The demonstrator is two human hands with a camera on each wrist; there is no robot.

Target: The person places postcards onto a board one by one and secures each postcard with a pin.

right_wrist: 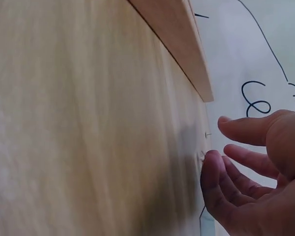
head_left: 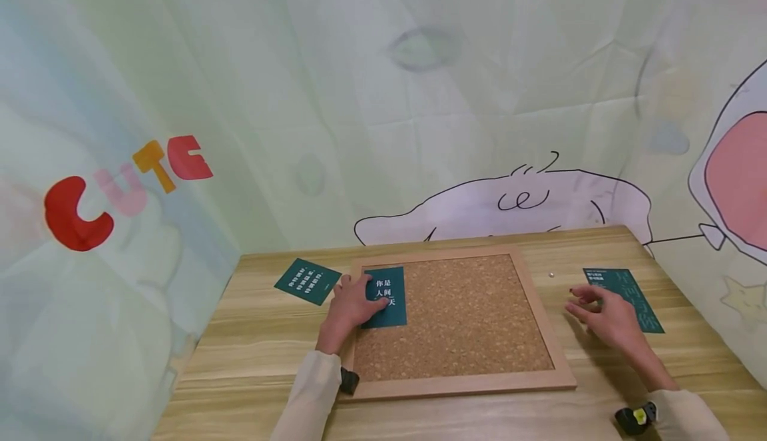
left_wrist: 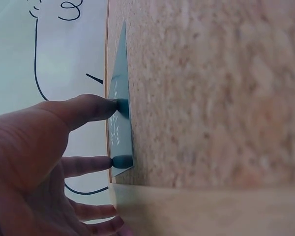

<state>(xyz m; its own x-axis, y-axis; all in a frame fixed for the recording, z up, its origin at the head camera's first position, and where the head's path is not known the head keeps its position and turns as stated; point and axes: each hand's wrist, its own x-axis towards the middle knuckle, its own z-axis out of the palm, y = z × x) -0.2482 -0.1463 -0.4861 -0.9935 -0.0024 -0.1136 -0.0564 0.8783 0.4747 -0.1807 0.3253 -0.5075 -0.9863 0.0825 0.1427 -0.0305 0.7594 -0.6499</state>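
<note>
Only from the head: pin (head_left: pixel 551 274) beyond right hand (head_left: pixel 602 314).

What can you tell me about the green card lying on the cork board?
The dark green card is a thin, flat, upright rectangle printed with white characters. It lies near the left edge of the cork board, inside its pale wooden frame. The left hand presses it flat with straight fingertips, covering its lower left part.

The backdrop cloth (head_left: pixel 120 128) carries the word "CUTE" in coloured letters. The green card (head_left: pixel 386 298) on the cork board (head_left: pixel 461 321) reads "你是 人间 …天" — partly covered. Two other green cards (head_left: pixel 307 281) have white print — too small to read.
</note>
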